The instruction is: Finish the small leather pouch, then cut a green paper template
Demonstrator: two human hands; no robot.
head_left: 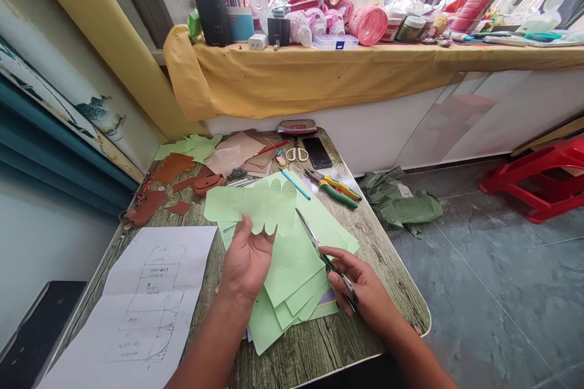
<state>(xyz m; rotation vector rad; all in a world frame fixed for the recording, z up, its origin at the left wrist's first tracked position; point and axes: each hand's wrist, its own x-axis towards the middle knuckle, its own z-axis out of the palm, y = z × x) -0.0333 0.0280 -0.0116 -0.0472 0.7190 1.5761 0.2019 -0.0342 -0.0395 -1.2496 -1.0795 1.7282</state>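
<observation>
My left hand (249, 255) grips a cut piece of light green paper (246, 203) by its lower edge, thumb on top. Scalloped notches run along part of that paper's edges. In my right hand (360, 285) is a pair of scissors (319, 249), its blades pointing up and left, close together and apart from the held piece. Beneath both hands lies a fanned stack of green paper sheets (296, 273). A white sheet with a hand-drawn pattern (155, 298) lies to the left of my left hand.
Pliers (335, 185), a blue pen (295, 184), a phone (318, 153) and white-handled scissors (297, 153) lie at the table's back right. Brown leather scraps (173, 168) and green offcuts (194, 147) are at the back left. A red stool (538, 176) stands on the floor.
</observation>
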